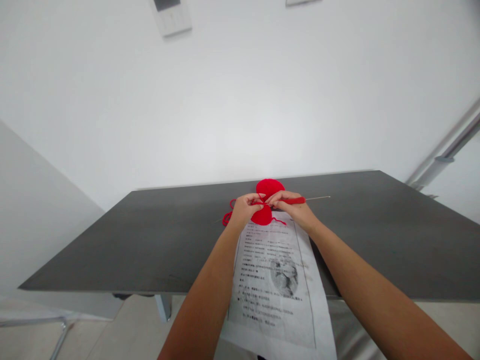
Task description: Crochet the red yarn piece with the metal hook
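My left hand (243,209) is closed in a pinch on a small red knitted piece (262,216) held just above the table. My right hand (290,205) is closed on a thin knitting needle (317,198) whose metal end sticks out to the right, with red stitches on it beside my fingers. Behind both hands a ball of red yarn (269,187) rests on the dark grey table (150,235). A loose loop of red yarn (227,218) lies left of my left hand. Under my wrists lies a printed sheet of paper (275,280).
The printed sheet hangs over the table's near edge towards me. A white wall stands right behind the table. A metal rail (448,152) runs up at the far right. A metal chair frame (56,330) shows at the lower left on the floor.
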Available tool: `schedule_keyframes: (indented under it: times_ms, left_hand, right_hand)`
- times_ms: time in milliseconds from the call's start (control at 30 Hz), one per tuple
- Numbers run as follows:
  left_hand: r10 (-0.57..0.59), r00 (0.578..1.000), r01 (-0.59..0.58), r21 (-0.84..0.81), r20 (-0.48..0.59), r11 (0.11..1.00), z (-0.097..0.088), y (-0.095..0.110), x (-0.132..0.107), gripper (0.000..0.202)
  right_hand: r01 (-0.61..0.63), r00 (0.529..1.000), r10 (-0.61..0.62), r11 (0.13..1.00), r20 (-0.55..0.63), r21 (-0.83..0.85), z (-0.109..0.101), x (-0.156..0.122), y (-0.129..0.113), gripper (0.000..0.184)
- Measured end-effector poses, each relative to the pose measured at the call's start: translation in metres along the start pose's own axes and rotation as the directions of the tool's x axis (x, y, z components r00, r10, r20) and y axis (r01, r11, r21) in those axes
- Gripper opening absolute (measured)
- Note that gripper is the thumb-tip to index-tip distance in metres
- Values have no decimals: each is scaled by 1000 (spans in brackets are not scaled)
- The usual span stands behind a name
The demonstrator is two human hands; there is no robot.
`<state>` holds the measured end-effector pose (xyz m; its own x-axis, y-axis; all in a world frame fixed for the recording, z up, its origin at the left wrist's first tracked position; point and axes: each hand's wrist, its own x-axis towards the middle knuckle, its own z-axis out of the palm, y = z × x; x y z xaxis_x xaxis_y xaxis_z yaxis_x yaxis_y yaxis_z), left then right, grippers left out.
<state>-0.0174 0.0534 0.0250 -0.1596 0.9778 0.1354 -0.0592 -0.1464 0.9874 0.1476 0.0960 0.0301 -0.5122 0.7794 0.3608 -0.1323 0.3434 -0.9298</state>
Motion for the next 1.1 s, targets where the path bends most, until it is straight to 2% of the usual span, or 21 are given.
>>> schedule_keyframes:
  times_ms: [567, 833, 1100]
  left_hand:
    - [43, 999, -43, 42, -13, 998, -2, 1, 1, 32]
    - [151, 987, -136, 215, -53, 967, -5, -7, 6, 31]
    - [265, 963, -222, 392, -57, 893, -2, -6, 3, 31]
  right_hand:
    - [91, 993, -101, 985, -68, -147, 5, -3, 4, 14]
    - [144, 986, -161, 951, -38, -274, 6, -2, 9, 12]
    - [104, 994, -92, 959, 59, -264, 6, -4, 12, 15]
